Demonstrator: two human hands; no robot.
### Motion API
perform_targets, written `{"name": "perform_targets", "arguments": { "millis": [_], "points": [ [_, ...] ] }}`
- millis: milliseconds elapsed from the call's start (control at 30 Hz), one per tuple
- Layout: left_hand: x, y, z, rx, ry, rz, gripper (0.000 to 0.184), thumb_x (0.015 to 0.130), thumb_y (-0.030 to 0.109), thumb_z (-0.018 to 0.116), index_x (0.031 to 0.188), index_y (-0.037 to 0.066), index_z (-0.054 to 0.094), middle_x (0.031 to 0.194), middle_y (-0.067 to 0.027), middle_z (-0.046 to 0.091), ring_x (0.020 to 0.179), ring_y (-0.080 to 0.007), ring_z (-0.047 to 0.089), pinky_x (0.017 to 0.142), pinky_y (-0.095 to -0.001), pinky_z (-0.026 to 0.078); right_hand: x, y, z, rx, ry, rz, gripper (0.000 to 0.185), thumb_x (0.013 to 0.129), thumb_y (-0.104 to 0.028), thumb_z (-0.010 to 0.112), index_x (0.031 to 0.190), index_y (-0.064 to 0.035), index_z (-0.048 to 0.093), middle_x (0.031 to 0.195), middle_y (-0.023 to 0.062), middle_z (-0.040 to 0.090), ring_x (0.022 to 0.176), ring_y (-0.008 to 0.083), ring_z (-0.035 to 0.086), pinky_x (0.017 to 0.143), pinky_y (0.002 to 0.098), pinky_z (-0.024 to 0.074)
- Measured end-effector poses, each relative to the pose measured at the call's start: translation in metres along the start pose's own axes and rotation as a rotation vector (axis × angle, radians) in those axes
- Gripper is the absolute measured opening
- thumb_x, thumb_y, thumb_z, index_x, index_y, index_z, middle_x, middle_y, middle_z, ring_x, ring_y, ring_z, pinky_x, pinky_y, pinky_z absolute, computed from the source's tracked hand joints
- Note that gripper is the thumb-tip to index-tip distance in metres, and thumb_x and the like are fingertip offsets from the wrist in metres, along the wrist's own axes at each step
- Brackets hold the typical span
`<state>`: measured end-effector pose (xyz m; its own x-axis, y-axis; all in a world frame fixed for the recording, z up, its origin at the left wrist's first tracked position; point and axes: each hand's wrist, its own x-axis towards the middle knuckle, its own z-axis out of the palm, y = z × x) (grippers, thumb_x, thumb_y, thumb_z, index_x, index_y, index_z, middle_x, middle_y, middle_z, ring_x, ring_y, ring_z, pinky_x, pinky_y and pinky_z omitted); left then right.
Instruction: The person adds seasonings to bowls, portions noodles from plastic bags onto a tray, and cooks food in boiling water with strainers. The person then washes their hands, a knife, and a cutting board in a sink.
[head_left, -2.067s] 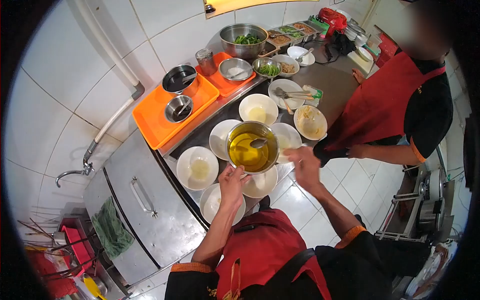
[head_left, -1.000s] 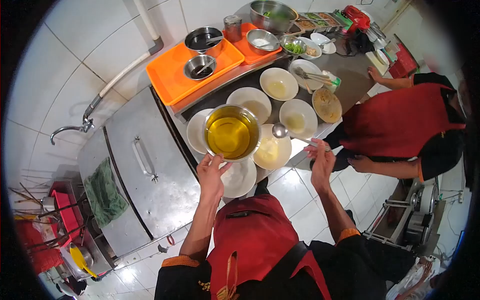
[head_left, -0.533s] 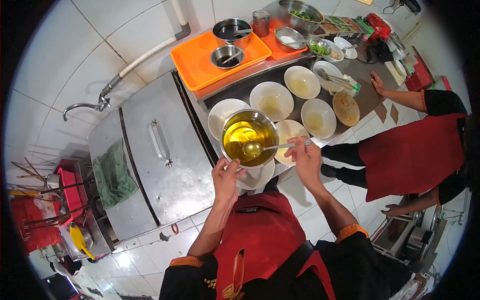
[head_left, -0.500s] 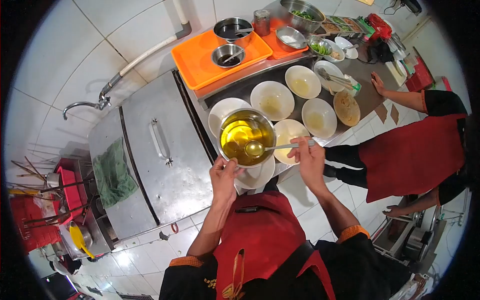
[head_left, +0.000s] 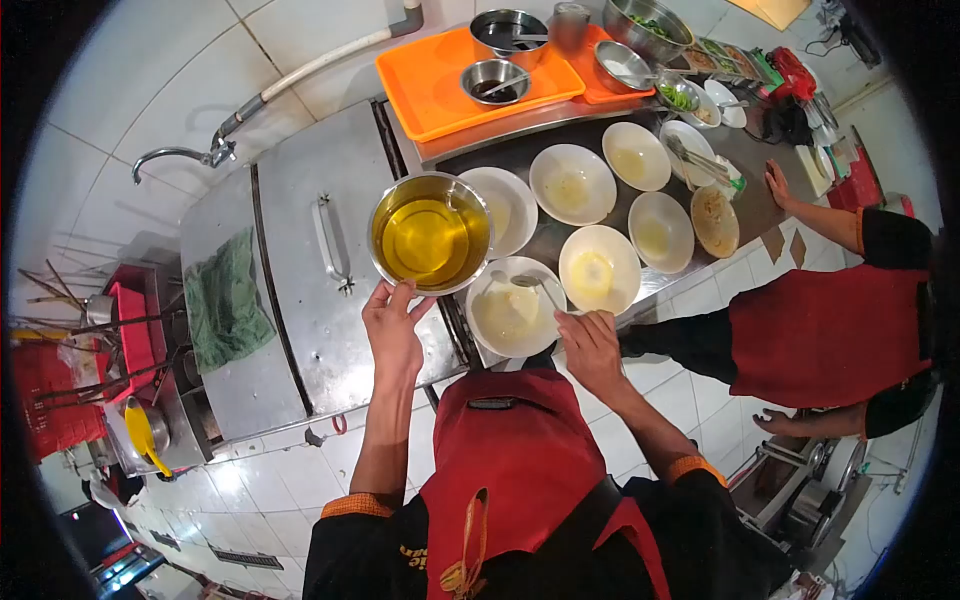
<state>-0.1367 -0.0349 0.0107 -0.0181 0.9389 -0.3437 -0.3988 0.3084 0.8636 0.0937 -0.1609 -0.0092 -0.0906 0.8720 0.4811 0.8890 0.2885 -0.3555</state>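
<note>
My left hand (head_left: pixel 393 335) grips the rim of a metal bowl (head_left: pixel 474 212) from below, holding it over the edge of the steel lid. Clear yellow oil (head_left: pixel 425 240) fills part of this bowl. With closed fingers, my right hand (head_left: pixel 595 350) holds the handle of a metal spoon (head_left: pixel 526 281). The spoon's head is tipped over the nearest white bowl (head_left: pixel 482 325), which has a thin pool of liquid inside. Just beyond stands another white bowl (head_left: pixel 628 255) with yellowish liquid at its bottom. Several more white bowls, including one at the back left (head_left: pixel 525 205), stand on the counter.
An orange tray (head_left: pixel 430 105) carries metal bowls of dark liquid. A steel lid with a handle (head_left: pixel 330 245) and a green cloth (head_left: pixel 228 310) lie to the left, below a tap (head_left: pixel 190 157). At right, a co-worker in a red apron (head_left: pixel 820 335) rests one hand on the counter.
My left hand has carried the oil bowl left and away from the white bowls. The spoon has come out of the oil and is now over the nearest white bowl. The view has shifted slightly.
</note>
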Motion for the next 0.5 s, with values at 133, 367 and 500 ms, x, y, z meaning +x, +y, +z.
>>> {"name": "perform_targets", "arguments": {
  "millis": [133, 367, 500],
  "points": [
    [0.002, -0.004, -0.004, -0.013, 0.001, -0.024, 0.012, 0.083, 0.007, 0.055, 0.071, 0.005, 0.052, 0.080, -0.0039, 0.056, 0.076, -0.0117, 0.056, 0.076, -0.0364, 0.053, -0.020, 0.007, -0.002, -0.049, -0.012, -0.115, 0.040, 0.071, -0.003, 0.067, 0.110, 0.0006, 0.055, 0.088, 0.0096, 0.061, 0.072, 0.0213, 0.055, 0.068, 0.0347, 0.0398],
    [-0.003, -0.003, 0.003, 0.002, -0.023, -0.064, 0.006, 0.085, 0.006, 0.051, 0.086, 0.004, 0.057, 0.081, -0.0017, 0.057, 0.074, -0.0096, 0.054, 0.078, -0.0346, 0.052, -0.029, 0.001, -0.012, -0.013, 0.057, -0.083, 0.032, 0.076, -0.003, 0.063, 0.107, 0.0007, 0.058, 0.088, 0.0099, 0.062, 0.074, 0.0219, 0.057, 0.069, 0.0356, 0.0393],
    [-0.007, 0.002, 0.010, 0.014, -0.054, -0.084, 0.011, 0.085, 0.006, 0.052, 0.073, 0.006, 0.052, 0.077, -0.0027, 0.053, 0.075, -0.0117, 0.054, 0.078, -0.0377, 0.052, 0.005, -0.022, -0.037, 0.049, 0.166, -0.217, 0.031, 0.075, -0.008, 0.064, 0.105, 0.0000, 0.060, 0.085, 0.0088, 0.061, 0.070, 0.0206, 0.055, 0.066, 0.0357, 0.0375]
  ]
}}
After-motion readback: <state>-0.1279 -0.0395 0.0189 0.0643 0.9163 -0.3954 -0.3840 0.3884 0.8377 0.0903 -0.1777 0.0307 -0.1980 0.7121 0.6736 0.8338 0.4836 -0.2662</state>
